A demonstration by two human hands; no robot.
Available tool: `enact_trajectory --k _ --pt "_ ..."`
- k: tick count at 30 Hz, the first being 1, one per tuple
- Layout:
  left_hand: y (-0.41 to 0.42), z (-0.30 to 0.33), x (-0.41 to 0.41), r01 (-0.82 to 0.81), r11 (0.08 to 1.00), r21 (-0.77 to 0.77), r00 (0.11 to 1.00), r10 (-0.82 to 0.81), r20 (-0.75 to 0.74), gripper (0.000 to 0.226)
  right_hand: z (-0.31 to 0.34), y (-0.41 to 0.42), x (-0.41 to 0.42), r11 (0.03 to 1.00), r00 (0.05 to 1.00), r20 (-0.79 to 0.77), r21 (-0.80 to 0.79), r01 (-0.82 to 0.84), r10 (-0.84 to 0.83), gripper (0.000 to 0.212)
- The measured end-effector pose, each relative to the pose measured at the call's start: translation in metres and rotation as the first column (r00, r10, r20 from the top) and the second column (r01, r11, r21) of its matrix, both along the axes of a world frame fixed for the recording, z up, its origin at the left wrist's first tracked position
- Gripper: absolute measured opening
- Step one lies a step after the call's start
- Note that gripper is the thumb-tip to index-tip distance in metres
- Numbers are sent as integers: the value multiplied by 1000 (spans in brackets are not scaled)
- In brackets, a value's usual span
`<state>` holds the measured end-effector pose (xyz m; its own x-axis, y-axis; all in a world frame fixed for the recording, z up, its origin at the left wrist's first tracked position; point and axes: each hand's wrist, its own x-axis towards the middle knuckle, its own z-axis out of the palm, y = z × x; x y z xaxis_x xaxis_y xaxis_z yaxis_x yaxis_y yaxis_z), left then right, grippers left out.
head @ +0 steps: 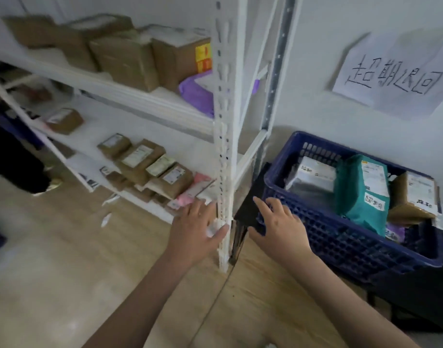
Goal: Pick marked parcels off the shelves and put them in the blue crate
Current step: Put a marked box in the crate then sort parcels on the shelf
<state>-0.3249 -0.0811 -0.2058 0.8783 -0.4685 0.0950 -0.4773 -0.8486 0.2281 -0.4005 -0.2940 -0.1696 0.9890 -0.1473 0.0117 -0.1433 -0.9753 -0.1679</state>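
Observation:
The blue crate point(340, 237) stands on the floor at the right and holds a white parcel point(315, 175), a teal bag point(363, 194) and a brown box point(413, 197), each with a handwritten mark. My right hand point(280, 224) is open, fingers spread, over the crate's near left corner. My left hand point(197, 227) is open too, just in front of the white shelf post point(224, 172), holding nothing. Small brown boxes point(150, 164) and a pink parcel point(195, 189) lie on the lowest shelf just beyond my left hand.
The white shelf unit point(120, 89) carries larger brown boxes point(130, 56) and a purple bag point(197, 94) on its upper shelf. A handwritten paper sign point(396, 76) hangs on the wall above the crate. A dark shape point(12, 156) stands at the far left on the wooden floor.

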Motion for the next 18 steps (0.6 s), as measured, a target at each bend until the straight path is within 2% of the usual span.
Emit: enact_trajectory --k 4,9,13,18 --pt "101 -4 6 -158 987 14 987 158 43 75 -2 84 23 997 997 -3 -15 -80 79 66" --pt "197 -12 13 -321 946 40 946 322 -44 86 -6 162 53 986 986 -22 -8 -164 164 57" --pt "250 -24 26 -391 920 16 919 392 -46 85 -11 215 89 979 978 -48 14 -203 204 64" --pt "313 -43 83 -444 895 -40 896 442 -51 83 -25 277 158 967 963 -83 28 -254 255 71"
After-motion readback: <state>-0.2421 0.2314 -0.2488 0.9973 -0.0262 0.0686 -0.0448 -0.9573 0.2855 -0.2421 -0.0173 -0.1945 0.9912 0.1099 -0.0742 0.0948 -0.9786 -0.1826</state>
